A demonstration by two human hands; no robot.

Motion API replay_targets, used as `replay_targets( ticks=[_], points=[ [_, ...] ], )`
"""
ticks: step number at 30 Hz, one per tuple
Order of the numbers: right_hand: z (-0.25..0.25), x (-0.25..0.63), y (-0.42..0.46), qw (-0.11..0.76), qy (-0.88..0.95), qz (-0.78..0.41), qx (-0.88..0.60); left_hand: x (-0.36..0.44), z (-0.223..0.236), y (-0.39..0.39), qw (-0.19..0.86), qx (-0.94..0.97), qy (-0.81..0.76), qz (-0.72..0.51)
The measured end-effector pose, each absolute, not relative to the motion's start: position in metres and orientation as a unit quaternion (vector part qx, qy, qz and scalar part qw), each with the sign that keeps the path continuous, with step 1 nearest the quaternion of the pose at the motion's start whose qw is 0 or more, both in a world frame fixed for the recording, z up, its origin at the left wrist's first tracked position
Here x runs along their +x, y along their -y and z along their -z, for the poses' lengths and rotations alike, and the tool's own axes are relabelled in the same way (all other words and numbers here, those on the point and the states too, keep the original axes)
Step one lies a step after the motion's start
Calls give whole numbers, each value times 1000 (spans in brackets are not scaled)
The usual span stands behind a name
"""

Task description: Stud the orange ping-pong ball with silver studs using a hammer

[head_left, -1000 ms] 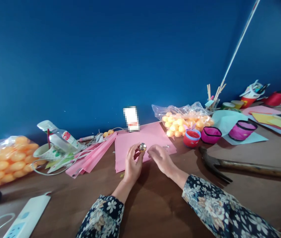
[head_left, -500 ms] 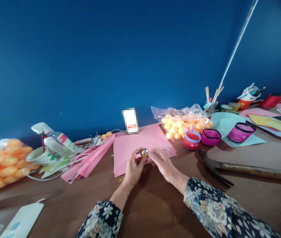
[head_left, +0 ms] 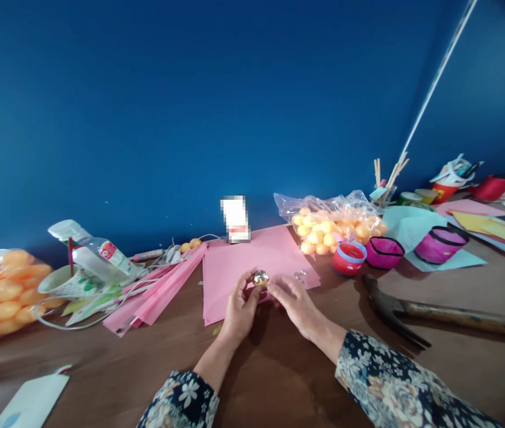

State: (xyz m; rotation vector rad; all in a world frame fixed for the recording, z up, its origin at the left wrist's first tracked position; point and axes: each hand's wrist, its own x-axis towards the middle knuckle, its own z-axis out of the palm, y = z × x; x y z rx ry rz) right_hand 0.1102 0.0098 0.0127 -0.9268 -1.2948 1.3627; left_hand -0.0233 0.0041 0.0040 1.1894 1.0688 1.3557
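A small, shiny metallic ball (head_left: 261, 277), silver above and golden below, sits between the thumb and fingers of my left hand (head_left: 240, 308), which is closed on it. Close on its right side is my right hand (head_left: 296, 303), its thumb and fingertips brought together by the ball. Whatever those fingertips pinch is too small or hidden to make out. Both hands are over the near edge of the pink paper sheets (head_left: 252, 255). A few tiny clear bits (head_left: 299, 275) lie on the paper behind my right hand.
A claw hammer (head_left: 453, 312) lies to the right, behind it a red cup (head_left: 349, 260) and magenta fabric rings (head_left: 385, 252). Bags of orange balls (head_left: 324, 229) stand at back and far left. Pink strips (head_left: 158, 291), a cable and a tilted bottle (head_left: 101, 255) are on the left.
The view has shifted slightly, so the table items spread a little outward and lower. My left hand keeps its hold on the ball, with my right fingertips still beside it.
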Motion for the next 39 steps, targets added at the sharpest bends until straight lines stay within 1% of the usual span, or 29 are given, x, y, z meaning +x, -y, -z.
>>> replay_targets(
  ticks=[20, 29, 39],
  points=[
    [-12, 110, -11, 489, 542, -565, -385, -25, -3, -5, 493, 494, -450, -557],
    [-11, 109, -11, 501, 527, -573, -377, -25, -1, -6, 496, 492, -445, -560],
    [-10, 109, -12, 495, 513, -580, -395, -24, -4, -4, 490, 497, -452, -556]
  ],
)
